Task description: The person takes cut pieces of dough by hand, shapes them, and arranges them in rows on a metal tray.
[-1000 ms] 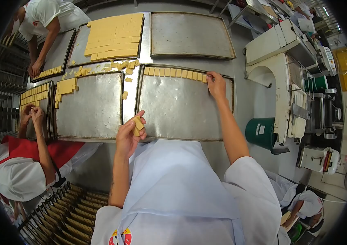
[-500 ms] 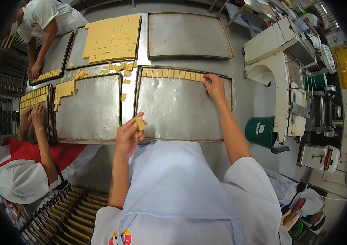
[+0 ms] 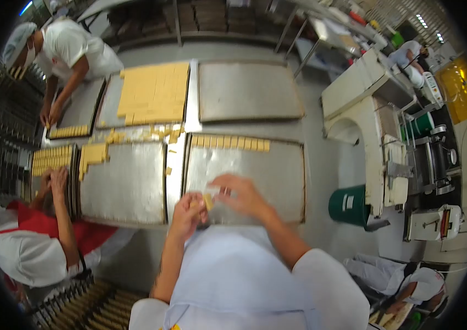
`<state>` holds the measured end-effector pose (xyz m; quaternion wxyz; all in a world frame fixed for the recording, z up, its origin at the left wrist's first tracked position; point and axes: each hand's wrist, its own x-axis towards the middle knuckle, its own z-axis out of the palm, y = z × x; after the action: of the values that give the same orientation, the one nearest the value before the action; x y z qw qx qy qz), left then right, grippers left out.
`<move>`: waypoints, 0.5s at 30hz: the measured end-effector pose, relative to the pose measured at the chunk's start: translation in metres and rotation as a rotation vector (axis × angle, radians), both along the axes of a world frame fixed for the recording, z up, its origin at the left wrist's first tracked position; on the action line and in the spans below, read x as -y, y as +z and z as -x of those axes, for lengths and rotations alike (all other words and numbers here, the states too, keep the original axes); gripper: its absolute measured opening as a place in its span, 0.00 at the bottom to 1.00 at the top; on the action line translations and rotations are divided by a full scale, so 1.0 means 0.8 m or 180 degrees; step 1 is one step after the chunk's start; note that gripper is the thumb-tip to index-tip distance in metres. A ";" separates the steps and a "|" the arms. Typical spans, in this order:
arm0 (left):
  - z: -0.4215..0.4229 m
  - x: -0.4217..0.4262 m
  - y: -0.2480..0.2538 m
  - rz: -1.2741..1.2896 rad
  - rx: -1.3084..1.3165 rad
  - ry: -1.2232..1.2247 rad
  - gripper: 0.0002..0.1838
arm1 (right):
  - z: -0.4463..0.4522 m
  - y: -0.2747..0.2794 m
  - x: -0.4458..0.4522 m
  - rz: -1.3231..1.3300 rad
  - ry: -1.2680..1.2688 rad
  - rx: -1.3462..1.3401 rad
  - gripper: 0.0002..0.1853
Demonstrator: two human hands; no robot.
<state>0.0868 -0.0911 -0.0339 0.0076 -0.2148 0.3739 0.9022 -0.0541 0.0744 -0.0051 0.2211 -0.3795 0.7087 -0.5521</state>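
Yellow block (image 3: 207, 202) sits upright, or nearly so, at the tips of my left hand (image 3: 187, 215), just above the near edge of the metal tray (image 3: 285, 171), towards its near left corner. My left fingers are narrowed around it; whether they hide any more blocks, I cannot tell.

My right hand (image 3: 243, 197) is over the near half of the same tray, its fingers parted and blurred. The thumb comes in just beside the block's right side, with the index finger reaching past, farther from me. I see nothing held between those fingers, and I cannot tell whether the thumb touches the block.

I judge the step in hand to be a pass of 1 block from left to right. The next move calls for the right thumb and index finger to narrow on the block's sides while the left fingers loosen, without squeezing, since it looks soft enough to dent.

Along the tray's far edge runs 1 row of yellow blocks (image 3: 230, 143), starting at the far left corner and ending past the middle, with bare metal from there to the far right corner. The row is well apart from both my hands. Beyond the tray's left edge, a strip of counter (image 3: 174, 190) shows, with yellow scraps (image 3: 163, 132) farther up.
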 end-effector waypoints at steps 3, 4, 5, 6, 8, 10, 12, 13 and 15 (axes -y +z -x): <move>0.020 0.000 0.006 -0.0050 -0.0133 -0.0012 0.08 | 0.005 0.000 0.006 0.0102 -0.0078 -0.0486 0.13; 0.023 0.000 0.007 -0.0035 -0.0169 -0.0013 0.08 | 0.004 0.008 0.005 0.0022 -0.0126 -0.0488 0.12; 0.024 -0.001 0.006 -0.0022 -0.0176 -0.0004 0.08 | 0.006 0.014 0.004 0.0081 -0.0126 -0.0476 0.12; 0.025 0.000 0.007 -0.0014 -0.0153 0.0013 0.08 | 0.005 0.019 0.003 0.0137 -0.0117 -0.0432 0.11; 0.019 -0.002 0.009 -0.0047 -0.0167 0.0021 0.08 | -0.005 0.021 0.004 0.0231 -0.0117 -0.0326 0.10; 0.015 -0.004 0.009 -0.0084 -0.0161 0.0040 0.08 | -0.009 0.019 0.005 0.0123 -0.0157 -0.0320 0.09; 0.016 -0.006 0.010 -0.0012 -0.0168 0.0093 0.08 | -0.010 0.016 0.005 0.0028 -0.0237 -0.0375 0.09; 0.016 -0.007 0.012 0.0023 -0.0165 0.0126 0.08 | -0.013 0.014 0.006 -0.0010 -0.0297 -0.0418 0.08; 0.015 -0.010 0.016 0.0130 -0.0152 0.0187 0.10 | -0.018 0.008 0.008 -0.0025 -0.0420 -0.0457 0.08</move>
<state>0.0746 -0.0830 -0.0213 -0.0322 -0.2042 0.3858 0.8991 -0.0395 0.0677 0.0015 0.1344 -0.3697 0.7483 -0.5341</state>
